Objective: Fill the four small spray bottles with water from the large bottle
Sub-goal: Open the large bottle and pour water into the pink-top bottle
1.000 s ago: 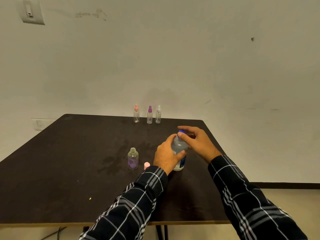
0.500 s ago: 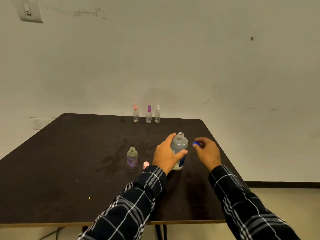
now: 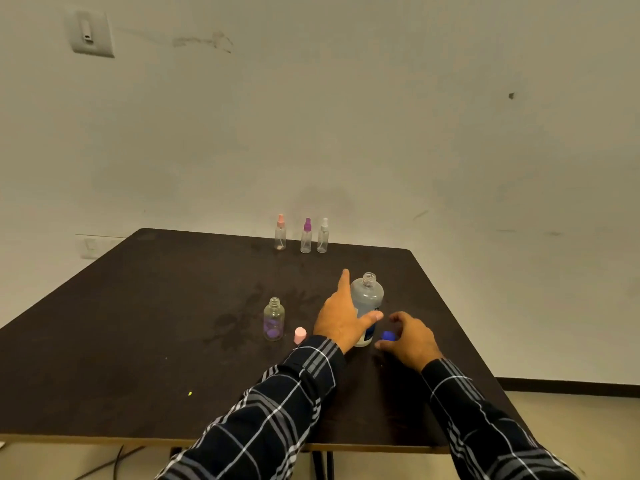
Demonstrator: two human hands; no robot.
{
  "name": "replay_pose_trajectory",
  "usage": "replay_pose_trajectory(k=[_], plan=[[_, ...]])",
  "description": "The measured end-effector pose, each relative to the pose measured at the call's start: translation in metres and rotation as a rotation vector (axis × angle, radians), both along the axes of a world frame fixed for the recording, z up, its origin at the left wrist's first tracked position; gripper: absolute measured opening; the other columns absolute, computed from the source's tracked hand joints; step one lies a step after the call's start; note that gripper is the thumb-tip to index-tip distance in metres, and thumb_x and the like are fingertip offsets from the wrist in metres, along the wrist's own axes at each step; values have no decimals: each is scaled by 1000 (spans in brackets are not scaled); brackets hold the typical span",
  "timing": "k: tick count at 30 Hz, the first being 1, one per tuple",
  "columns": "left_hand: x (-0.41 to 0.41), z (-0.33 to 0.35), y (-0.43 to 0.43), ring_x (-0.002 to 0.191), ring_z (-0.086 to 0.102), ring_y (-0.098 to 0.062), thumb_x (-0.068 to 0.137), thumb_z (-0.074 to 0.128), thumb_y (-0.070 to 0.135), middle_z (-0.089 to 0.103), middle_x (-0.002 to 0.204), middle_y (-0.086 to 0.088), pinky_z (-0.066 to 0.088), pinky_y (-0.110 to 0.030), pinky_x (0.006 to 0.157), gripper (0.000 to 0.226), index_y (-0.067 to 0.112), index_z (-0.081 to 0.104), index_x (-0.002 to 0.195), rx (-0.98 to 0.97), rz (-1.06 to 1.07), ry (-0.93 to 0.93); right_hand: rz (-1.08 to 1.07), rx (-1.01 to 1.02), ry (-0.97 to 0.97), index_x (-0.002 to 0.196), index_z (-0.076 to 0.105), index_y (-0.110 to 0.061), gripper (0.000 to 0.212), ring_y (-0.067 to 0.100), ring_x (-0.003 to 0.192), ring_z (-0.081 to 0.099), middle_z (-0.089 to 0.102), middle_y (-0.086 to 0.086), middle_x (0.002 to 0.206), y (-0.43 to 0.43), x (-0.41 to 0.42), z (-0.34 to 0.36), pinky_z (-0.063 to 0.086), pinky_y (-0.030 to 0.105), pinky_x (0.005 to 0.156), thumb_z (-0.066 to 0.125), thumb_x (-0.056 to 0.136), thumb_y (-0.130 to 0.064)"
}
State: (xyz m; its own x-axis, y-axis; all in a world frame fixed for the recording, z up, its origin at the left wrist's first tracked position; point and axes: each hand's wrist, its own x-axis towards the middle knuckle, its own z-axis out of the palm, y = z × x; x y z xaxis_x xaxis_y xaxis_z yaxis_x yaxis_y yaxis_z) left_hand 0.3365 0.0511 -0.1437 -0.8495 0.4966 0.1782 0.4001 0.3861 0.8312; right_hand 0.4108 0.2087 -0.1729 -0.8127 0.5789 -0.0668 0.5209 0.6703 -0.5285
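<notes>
**Left grip (image 3: 346,317) closed on bottle (image 3: 367,294), right grip (image 3: 408,337) on cap (image 3: 388,336)**

The bottle is held upright on the tabletop (image 3: 138,323), towards its right side. Its neck is uncapped, with the thumb laid across its front and the index finger stretched up beside it. The blue cap is held low at the tabletop by curled right fingers, just right of the bottle's base. An open small bottle (image 3: 273,318) is seen standing to the left, and a pink top (image 3: 300,335) is set between it and the left grip. Three capped sprayers are lined up at the far edge: pink sprayer (image 3: 280,233), purple sprayer (image 3: 306,237), white sprayer (image 3: 322,236). A switch (image 3: 90,32) is fixed on the wall, upper left.
</notes>
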Motion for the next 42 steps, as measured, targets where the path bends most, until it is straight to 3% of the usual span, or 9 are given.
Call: replay_pose_trajectory(k=[3,5,8,11,19,25,30,36,42], plan=[[2,6,-16,144,42,-25,83,80,46,40,159,-5,40,-43,115,113,26,3,163,-47,0,56,68,-2,81,137,47,-33,83,25,124,52,55,4,133,-1,-1,17,48,47,104,88,67,-45],[8,8,-39,135,51,-16,85,77,45,46,154,0,47,-41,110,98,29,18,161,-4,-14,136,148,-36,141,143,41,-31,91,22,124,50,54,3,131,-3,1,32,42,47,108,88,67,-46],[15,5,-85,97,60,-2,90,72,39,60,115,17,54,-22,82,53,35,52,139,131,112,362,209,-223,246,150,32,-29,105,19,125,48,51,0,133,-12,3,46,40,47,111,88,64,-52],[5,-2,-128,91,57,-6,90,69,38,54,100,17,47,-22,73,33,33,60,121,153,375,455,224,-363,351,150,32,-24,99,15,127,46,47,-6,134,-31,-3,44,40,39,111,88,70,-41],[-40,-47,-151,124,51,-14,78,76,60,54,140,16,50,-39,101,88,32,38,153,-72,332,121,80,-435,595,144,32,-24,93,18,121,51,50,-2,134,-69,-18,23,42,40,109,90,71,-24],[-41,-53,-139,116,61,-7,85,78,45,63,134,12,52,-36,102,68,35,48,145,14,284,111,80,-388,601,133,35,-27,75,20,115,56,53,-3,123,-68,-26,24,45,32,96,85,78,-23],[-38,-60,-140,105,64,-1,87,77,35,68,117,17,56,-31,97,49,37,59,132,95,281,162,200,-325,521,131,32,-34,74,13,118,47,47,-7,129,-71,-33,31,42,36,105,84,79,-24],[-37,-62,-138,110,63,-4,89,76,34,66,125,11,54,-28,99,54,31,58,139,105,280,221,316,-239,458,143,26,-34,88,17,130,44,41,0,150,-83,-51,40,39,41,111,83,79,-19],[-38,-65,-138,115,61,-5,90,74,36,66,129,10,52,-30,103,56,31,56,142,97,252,272,432,-131,413,141,29,-37,82,13,125,45,46,-2,143,-94,-63,40,37,34,109,82,80,-19]])
